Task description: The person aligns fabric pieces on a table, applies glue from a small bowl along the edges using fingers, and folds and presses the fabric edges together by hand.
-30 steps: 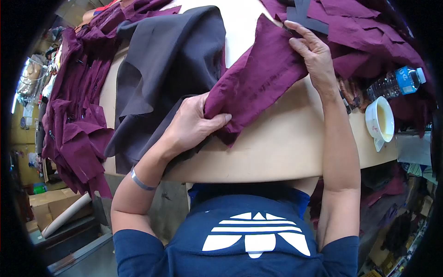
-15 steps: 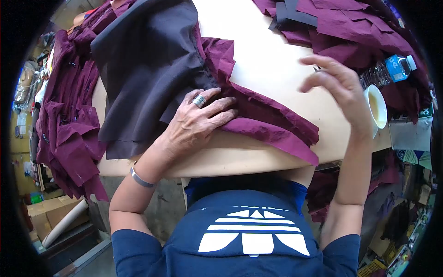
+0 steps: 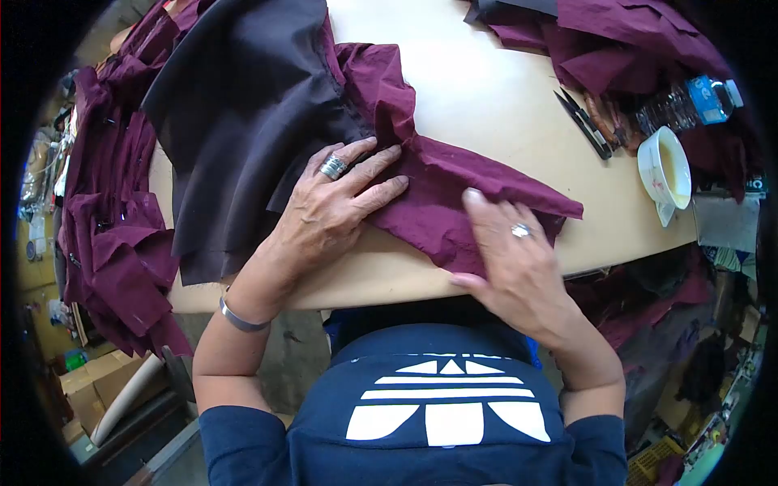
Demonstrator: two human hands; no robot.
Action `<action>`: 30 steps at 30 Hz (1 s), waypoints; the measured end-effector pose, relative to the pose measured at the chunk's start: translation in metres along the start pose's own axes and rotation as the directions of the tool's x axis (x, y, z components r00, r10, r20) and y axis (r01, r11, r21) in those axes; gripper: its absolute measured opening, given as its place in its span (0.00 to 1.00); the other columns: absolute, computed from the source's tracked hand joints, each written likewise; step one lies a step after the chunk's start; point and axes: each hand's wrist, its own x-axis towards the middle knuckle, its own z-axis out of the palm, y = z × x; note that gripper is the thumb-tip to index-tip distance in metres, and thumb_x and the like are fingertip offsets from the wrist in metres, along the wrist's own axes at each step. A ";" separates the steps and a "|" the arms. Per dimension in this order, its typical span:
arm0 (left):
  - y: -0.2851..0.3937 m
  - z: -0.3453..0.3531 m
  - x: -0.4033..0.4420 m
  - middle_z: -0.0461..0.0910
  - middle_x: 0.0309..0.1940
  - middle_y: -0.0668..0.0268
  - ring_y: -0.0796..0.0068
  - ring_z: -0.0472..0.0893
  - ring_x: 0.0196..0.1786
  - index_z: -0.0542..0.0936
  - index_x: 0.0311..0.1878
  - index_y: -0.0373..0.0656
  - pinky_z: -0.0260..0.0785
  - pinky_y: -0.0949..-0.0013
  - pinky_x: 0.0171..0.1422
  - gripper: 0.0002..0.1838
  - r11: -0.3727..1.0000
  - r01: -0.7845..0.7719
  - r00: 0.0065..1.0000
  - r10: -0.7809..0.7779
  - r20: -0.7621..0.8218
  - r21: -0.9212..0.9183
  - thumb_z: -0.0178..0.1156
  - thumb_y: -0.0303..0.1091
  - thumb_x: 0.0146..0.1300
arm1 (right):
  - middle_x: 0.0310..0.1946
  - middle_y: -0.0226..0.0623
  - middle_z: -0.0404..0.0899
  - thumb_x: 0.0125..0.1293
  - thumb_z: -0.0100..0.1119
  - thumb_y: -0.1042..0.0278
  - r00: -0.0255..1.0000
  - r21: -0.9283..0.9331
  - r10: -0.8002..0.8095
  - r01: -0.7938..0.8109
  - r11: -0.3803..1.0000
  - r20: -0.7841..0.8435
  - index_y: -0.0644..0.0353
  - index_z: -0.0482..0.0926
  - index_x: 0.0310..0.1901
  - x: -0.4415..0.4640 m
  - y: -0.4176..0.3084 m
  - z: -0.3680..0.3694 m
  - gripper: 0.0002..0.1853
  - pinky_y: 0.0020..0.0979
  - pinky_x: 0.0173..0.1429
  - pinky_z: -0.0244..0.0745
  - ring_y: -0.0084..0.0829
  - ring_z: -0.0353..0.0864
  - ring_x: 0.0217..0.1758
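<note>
A dark grey cloth panel joined to maroon fabric lies over the table's near edge. My left hand, with a wide ring, rests palm down where the two cloths meet, fingers stretched out. Lower right, my right hand lies on the maroon piece with its thumb apart from the fingers; they are slightly blurred. Both hands press on the cloth from above, without gripping it. Part of the maroon piece is hidden under them.
To the right stand a white bowl with yellowish contents and a plastic bottle. Dark pointed snips lie beside the bowl. Maroon cloth is heaped at the back right, and more hangs at the left.
My right hand has come down and left from the air near the bowl onto the maroon fabric. That fabric now lies flatter and wider. The snips show plainly. My left hand stays almost in place.
</note>
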 end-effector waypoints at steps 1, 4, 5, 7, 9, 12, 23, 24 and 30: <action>0.000 0.000 0.000 0.73 0.58 0.65 0.59 0.70 0.62 0.79 0.49 0.48 0.63 0.57 0.64 0.24 1.000 0.002 1.000 -0.002 -0.002 0.000 0.61 0.21 0.44 | 0.58 0.53 0.68 0.55 0.60 0.45 0.999 0.003 0.040 -0.040 0.999 0.007 0.70 0.55 0.66 -0.012 0.006 -0.003 0.46 0.47 0.67 0.58 0.49 0.69 0.60; 0.001 -0.002 0.001 0.73 0.58 0.65 0.61 0.71 0.62 0.78 0.49 0.46 0.64 0.57 0.64 0.25 0.999 0.028 1.000 -0.028 -0.006 0.021 0.59 0.19 0.43 | 0.55 0.53 0.70 0.56 0.59 0.47 0.996 -0.057 0.060 -0.064 0.996 -0.062 0.69 0.57 0.66 -0.032 0.013 -0.010 0.43 0.46 0.62 0.64 0.50 0.72 0.56; 0.001 -0.003 0.001 0.74 0.58 0.65 0.61 0.71 0.62 0.78 0.50 0.45 0.65 0.58 0.63 0.26 0.998 0.043 0.999 -0.043 -0.005 0.036 0.58 0.17 0.43 | 0.54 0.52 0.71 0.56 0.60 0.49 0.996 -0.057 0.044 -0.049 0.997 -0.081 0.69 0.58 0.65 -0.032 0.013 -0.010 0.42 0.46 0.60 0.66 0.50 0.72 0.55; -0.004 -0.007 -0.005 0.75 0.55 0.62 0.60 0.74 0.57 0.76 0.51 0.43 0.67 0.59 0.60 0.27 0.991 0.111 0.991 -0.104 -0.088 0.079 0.53 0.15 0.43 | 0.52 0.52 0.72 0.56 0.60 0.52 0.992 -0.061 0.011 -0.018 0.998 -0.125 0.68 0.61 0.64 -0.029 0.016 -0.010 0.39 0.46 0.56 0.69 0.49 0.74 0.52; -0.009 -0.017 -0.016 0.75 0.53 0.60 0.58 0.75 0.55 0.76 0.51 0.42 0.68 0.60 0.58 0.28 0.969 0.236 0.966 -0.225 -0.127 0.074 0.52 0.14 0.42 | 0.46 0.48 0.76 0.57 0.59 0.65 0.974 -0.096 -0.041 0.020 0.995 -0.223 0.67 0.66 0.61 -0.025 0.021 -0.007 0.30 0.43 0.50 0.70 0.44 0.76 0.47; -0.026 -0.027 -0.041 0.77 0.46 0.61 0.58 0.79 0.45 0.77 0.46 0.44 0.71 0.61 0.46 0.22 0.895 0.377 0.926 -0.359 -0.115 0.239 0.51 0.17 0.46 | 0.37 0.42 0.78 0.54 0.56 0.77 0.930 -0.220 -0.166 0.096 0.971 -0.329 0.65 0.71 0.57 -0.016 0.029 -0.001 0.25 0.35 0.43 0.70 0.35 0.78 0.39; -0.059 -0.207 0.055 0.77 0.50 0.55 0.58 0.77 0.50 0.75 0.53 0.49 0.63 0.48 0.59 0.17 0.414 0.553 0.796 -0.009 -0.605 0.723 0.54 0.36 0.59 | 0.49 0.42 0.73 0.56 0.40 0.89 0.852 0.836 0.284 0.273 0.476 -0.440 0.67 0.64 0.58 0.014 0.008 -0.049 0.25 0.21 0.46 0.70 0.22 0.76 0.45; -0.057 -0.197 0.089 0.78 0.48 0.55 0.62 0.77 0.51 0.76 0.51 0.49 0.61 0.46 0.63 0.15 0.492 0.516 0.771 0.091 -0.631 0.701 0.52 0.35 0.62 | 0.50 0.40 0.73 0.55 0.40 0.86 0.841 0.857 0.337 0.252 0.449 -0.424 0.66 0.63 0.59 0.007 0.026 -0.056 0.26 0.22 0.51 0.68 0.22 0.74 0.48; -0.075 -0.084 0.185 0.77 0.48 0.60 0.64 0.72 0.58 0.76 0.47 0.47 0.57 0.47 0.68 0.11 0.626 -0.197 0.811 0.536 -0.234 0.755 0.51 0.32 0.63 | 0.45 0.45 0.76 0.53 0.44 0.86 0.761 0.176 0.598 -0.572 0.801 -0.251 0.58 0.69 0.58 -0.030 0.099 -0.064 0.28 0.35 0.53 0.68 0.36 0.76 0.46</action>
